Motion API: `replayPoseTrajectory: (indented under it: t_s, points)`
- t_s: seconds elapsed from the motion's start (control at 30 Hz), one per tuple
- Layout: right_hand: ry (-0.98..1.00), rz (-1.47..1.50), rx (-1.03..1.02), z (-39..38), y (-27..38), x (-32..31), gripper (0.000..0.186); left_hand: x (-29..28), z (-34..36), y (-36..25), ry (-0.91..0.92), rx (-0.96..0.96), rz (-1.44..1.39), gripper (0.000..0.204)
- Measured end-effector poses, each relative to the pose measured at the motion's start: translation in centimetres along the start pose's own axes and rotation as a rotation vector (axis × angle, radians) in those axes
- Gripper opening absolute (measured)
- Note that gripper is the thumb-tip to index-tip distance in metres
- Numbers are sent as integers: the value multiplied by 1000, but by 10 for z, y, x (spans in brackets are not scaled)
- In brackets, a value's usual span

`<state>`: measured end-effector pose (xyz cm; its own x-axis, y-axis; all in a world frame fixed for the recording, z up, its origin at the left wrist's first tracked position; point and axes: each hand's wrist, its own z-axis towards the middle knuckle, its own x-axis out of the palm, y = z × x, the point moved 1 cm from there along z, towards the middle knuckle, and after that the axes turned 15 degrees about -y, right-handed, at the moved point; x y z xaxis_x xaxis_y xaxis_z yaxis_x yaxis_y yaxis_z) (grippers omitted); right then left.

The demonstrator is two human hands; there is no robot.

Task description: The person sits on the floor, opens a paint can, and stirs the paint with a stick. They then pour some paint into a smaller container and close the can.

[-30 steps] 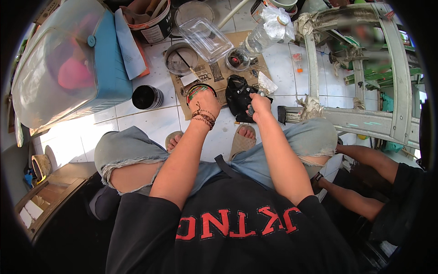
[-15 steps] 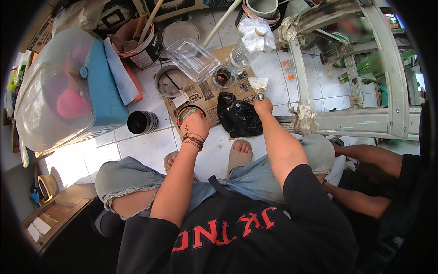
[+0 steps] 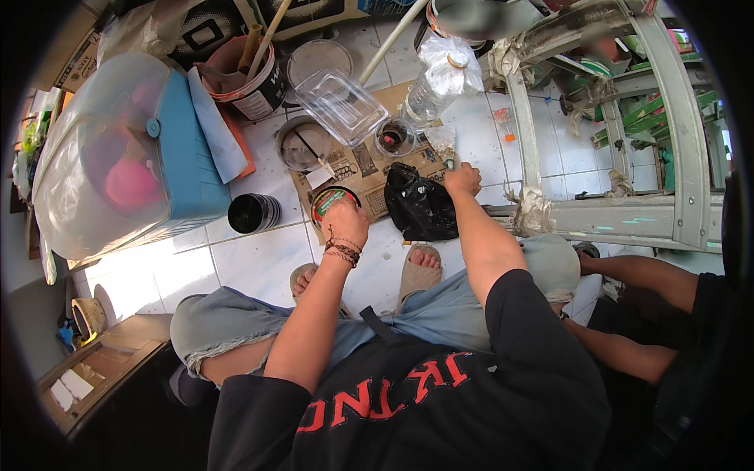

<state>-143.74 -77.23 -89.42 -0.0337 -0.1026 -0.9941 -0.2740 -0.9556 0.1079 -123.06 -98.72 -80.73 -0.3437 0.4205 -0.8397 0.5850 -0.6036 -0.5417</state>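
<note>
Tin point(image 3: 325, 203) near frame centre is clasped by left hand point(image 3: 348, 223); right hand point(image 3: 465, 180) touches putty knife point(image 3: 443, 143), closure unclear; steady tin helps.

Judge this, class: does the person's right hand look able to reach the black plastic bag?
Probably yes: the right hand is close beside the bag, nothing visible between them, though it's at the scraper.

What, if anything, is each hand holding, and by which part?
Left hand: the round tin, by its near edge. Right hand: at the scraper's handle; grip unclear.
</note>
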Motion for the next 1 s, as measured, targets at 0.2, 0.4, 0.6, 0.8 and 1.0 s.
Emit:
replayPoseTrajectory:
  t_s: [0.2,0.4,0.6,0.8,1.0]
  points:
    - [-336,206,-116,-38,16,-6,24,5,-4,-4,-50,-9,0,18]
    - [-247,488,-183,-126,41,-50,15,-1,-1,1,-50,-90,1,22]
    - [324,482,-239,-176,54,-63,31,-8,11,-10,-49,-69,47,28]
    - [535,583,-505,-216,45,-40,102,1,19,-2,75,-107,46,28]
    - [422,708,-798,-209,48,7,106,0,17,-13,100,-28,82,27]
